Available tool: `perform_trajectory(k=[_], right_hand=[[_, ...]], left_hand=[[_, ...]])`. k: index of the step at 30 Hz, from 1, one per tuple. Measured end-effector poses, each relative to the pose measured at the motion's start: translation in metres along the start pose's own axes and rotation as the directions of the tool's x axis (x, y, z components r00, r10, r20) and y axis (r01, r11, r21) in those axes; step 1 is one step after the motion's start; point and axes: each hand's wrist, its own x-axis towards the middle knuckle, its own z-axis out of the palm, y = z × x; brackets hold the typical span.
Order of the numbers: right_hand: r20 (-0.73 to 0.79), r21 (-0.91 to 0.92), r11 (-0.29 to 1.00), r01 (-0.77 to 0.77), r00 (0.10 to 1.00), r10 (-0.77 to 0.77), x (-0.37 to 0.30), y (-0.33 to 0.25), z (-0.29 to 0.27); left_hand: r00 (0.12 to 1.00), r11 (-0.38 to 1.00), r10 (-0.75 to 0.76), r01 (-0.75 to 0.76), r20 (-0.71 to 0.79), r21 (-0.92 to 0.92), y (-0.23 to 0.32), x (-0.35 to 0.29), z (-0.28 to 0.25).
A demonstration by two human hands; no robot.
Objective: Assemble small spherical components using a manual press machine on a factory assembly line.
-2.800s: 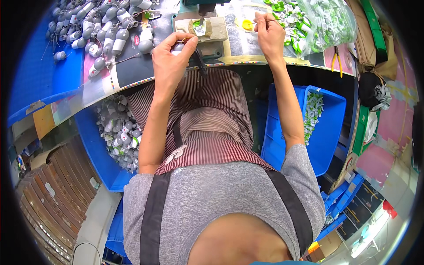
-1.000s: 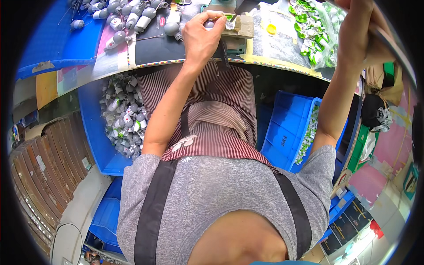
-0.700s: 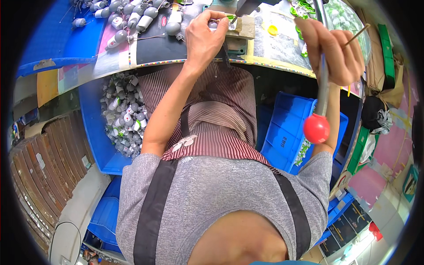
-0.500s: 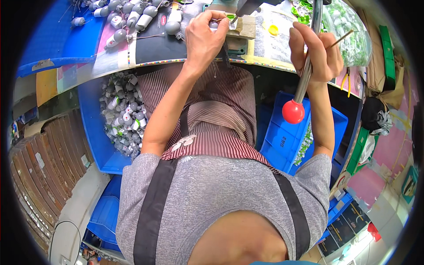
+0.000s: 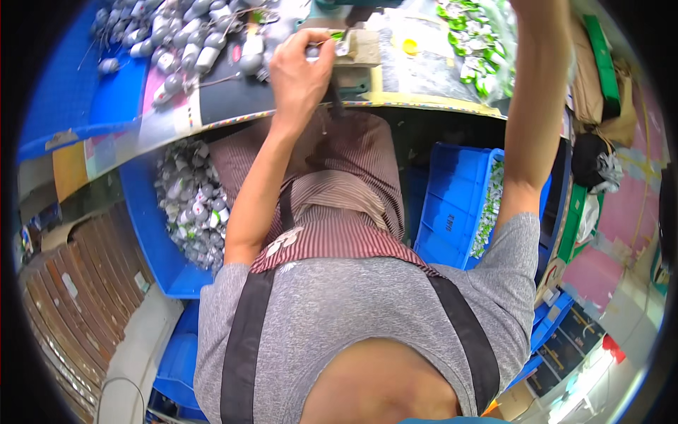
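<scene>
My left hand is closed in a pinch around a small grey rounded part, mostly hidden by the fingers. Its fingertips are at a tan block under a dark press-like tool. A small green-and-white piece lies at the block, right beside those fingertips; whether it is joined to the grey part I cannot tell. My right forearm reaches up past the top edge, leaving the hand out of view. Left of my left hand, several grey-and-white bulb-shaped parts with wires are heaped on the table.
Green-and-white pieces lie on the table's right side by a clear plastic bag. A yellow round piece sits near the block. Below the table edge, a blue bin holds more grey-and-white parts, and another blue bin stands at right.
My right hand has gone up and out of view, and the red-knobbed metal lever it was at no longer shows. My left hand remains at the block. The whole view has shifted slightly.
</scene>
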Motion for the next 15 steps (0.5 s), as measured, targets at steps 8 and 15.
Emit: perform_trajectory(k=[8,15], right_hand=[[0.030,-0.742,0.654,-0.146,0.968,0.250,-0.075,0.099,-0.023],[0.149,-0.986,-0.037,0.165,0.951,0.272,-0.152,0.165,-0.037]], left_hand=[[0.912,0.860,-0.287,0.381,0.295,-0.341,0.039,-0.001,-0.041],[0.994,0.973,0.094,-0.081,-0.048,0.217,-0.006,0.019,-0.049]])
